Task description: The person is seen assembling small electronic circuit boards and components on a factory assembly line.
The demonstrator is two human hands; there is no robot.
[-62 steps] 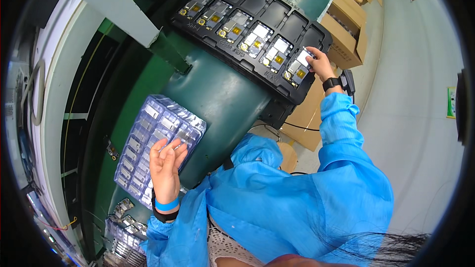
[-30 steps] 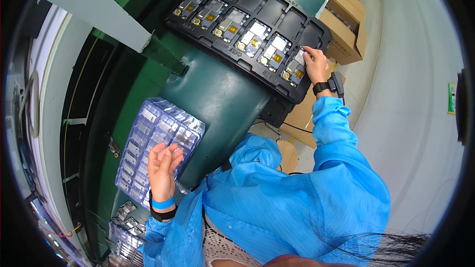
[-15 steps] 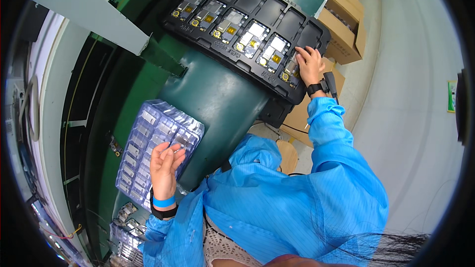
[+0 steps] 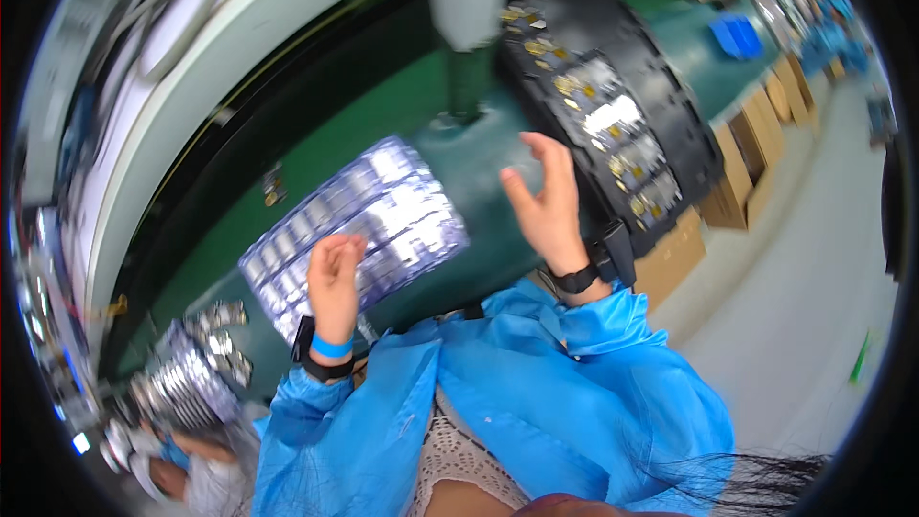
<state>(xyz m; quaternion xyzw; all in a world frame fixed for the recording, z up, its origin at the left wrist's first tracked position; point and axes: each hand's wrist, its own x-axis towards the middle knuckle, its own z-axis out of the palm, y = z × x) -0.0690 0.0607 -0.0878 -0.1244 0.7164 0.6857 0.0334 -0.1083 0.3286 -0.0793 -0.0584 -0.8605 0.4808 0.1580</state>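
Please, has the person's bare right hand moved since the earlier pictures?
Yes. The bare right hand has moved left, off the black rectangular plastic tray, and is now over the smooth green tabletop.

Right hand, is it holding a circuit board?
No, the right hand is open, with nothing held between its parted fingers.

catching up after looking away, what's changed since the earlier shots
The right hand has left the end board in the black tray and moved left over the green table, thumb and fingers apart, seemingly empty. The view swung too. The left hand stays over the clear plastic tray; whether it holds anything is unclear. The other boards remain in their row.
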